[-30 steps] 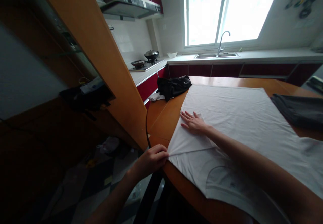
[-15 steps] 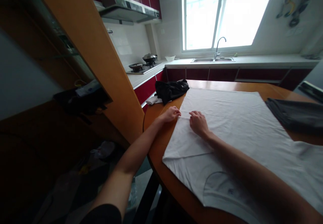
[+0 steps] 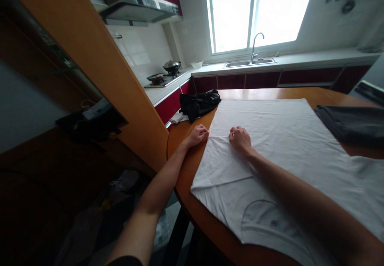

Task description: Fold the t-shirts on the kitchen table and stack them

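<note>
A white T-shirt (image 3: 270, 138) lies spread on the wooden table (image 3: 186, 182), its neckline toward me and its hem toward the window. My left hand (image 3: 197, 135) pinches the shirt's left edge, where a sleeve lies folded over the body. On the cloth to the right of it, my right hand (image 3: 241, 139) is closed, fingers curled down on the fabric. A small crease runs between the two hands. The right fingertips are partly hidden, but they seem to grip the shirt.
A crumpled black garment (image 3: 199, 105) lies at the table's far left. Dark folded cloth (image 3: 352, 126) rests at the right. Beyond the table are a sink (image 3: 249, 63), a stove with a lidded wok (image 3: 172, 67) and a window. A wooden post (image 3: 120, 98) stands close on the left.
My right hand has moved slightly right, away from the left hand, and its fingers have curled in. The left hand still holds the shirt edge. The view has shifted a little.
</note>
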Demonstrator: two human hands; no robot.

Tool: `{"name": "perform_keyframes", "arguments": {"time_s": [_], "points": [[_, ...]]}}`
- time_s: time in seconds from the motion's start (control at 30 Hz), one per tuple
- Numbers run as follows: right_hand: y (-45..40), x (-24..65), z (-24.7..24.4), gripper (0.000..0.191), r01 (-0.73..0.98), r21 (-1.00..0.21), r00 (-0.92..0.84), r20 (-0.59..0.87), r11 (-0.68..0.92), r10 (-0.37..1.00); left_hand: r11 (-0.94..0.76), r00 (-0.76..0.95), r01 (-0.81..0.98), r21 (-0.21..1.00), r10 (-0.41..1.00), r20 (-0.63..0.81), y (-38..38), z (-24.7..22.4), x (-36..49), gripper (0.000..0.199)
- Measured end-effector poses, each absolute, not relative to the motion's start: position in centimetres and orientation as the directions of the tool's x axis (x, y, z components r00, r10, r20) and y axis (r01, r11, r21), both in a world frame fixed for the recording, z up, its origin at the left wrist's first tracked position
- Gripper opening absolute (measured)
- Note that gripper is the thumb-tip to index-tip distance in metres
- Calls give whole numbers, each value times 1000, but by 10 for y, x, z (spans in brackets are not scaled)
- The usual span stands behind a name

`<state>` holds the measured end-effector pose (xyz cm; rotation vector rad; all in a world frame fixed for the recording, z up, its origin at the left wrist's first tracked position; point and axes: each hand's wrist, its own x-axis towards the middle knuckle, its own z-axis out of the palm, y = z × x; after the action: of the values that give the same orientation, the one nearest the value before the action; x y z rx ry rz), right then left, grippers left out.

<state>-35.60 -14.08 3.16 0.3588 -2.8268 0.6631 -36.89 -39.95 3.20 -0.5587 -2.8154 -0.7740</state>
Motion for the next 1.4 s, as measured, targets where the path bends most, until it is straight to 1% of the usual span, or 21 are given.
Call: {"name": "perform_keyframes", "arguments": {"time_s": [0.1,0.17,0.23,0.3,0.4,0.5,0.57,0.63,0.67,0.73,0.8,0.87,0.93,0.97,1.17,1.2,1.33,1.4], "points": [[-139,-353,32,31,-267,-358,-955,225,895,-194,771,-902,429,471,345,258,-400,33,-366,20],[-139,-353,31,28,-271,-348,-954,221,898,-202,760,-897,442,476,358,261,-400,34,-364,19],[-139,-354,31,23,-288,-364,-948,237,886,-211,754,-893,449,480,362,266,-401,35,-363,18],[-140,-356,31,20,-319,-407,-936,279,856,-216,753,-894,448,482,358,270,-402,36,-362,17],[-142,-359,33,19,-368,-468,-913,345,803,-217,768,-903,427,477,338,264,-403,38,-363,17],[-142,-362,32,18,-362,-487,-923,310,795,-230,807,-923,378,454,290,253,-399,40,-363,11],[-142,-364,31,19,-345,-485,-931,287,804,-226,834,-931,342,434,239,275,-392,41,-360,9],[-141,-365,29,23,-338,-477,-927,316,811,-200,844,-925,334,420,208,318,-382,42,-353,17],[-140,-365,29,25,-336,-473,-923,338,814,-185,839,-914,359,409,228,334,-375,41,-349,22],[-139,-364,29,29,-329,-466,-917,365,821,-160,813,-881,453,366,346,324,-363,38,-338,32],[-138,-364,28,31,-312,-468,-924,351,827,-151,794,-849,528,303,475,233,-354,33,-328,41],[-137,-365,27,31,-294,-470,-937,314,832,-154,813,-847,530,243,521,104,-350,29,-321,54],[-137,-366,26,31,-286,-463,-943,292,839,-161,843,-862,498,204,506,13,-349,27,-317,62],[-137,-366,25,30,-286,-457,-943,290,842,-163,852,-868,486,194,496,-7,-349,28,-316,64],[-136,-366,24,31,-301,-441,-939,291,845,-182,904,-910,402,147,413,-48,-350,39,-315,76],[-136,-366,24,31,-301,-441,-940,286,846,-185,910,-915,392,138,401,-46,-350,39,-316,76],[-137,-366,22,32,-307,-455,-939,286,836,-189,942,-950,313,124,308,53,-350,40,-318,76],[-137,-368,21,32,-307,-473,-939,291,826,-182,951,-957,288,116,283,55,-349,41,-319,74]]}}
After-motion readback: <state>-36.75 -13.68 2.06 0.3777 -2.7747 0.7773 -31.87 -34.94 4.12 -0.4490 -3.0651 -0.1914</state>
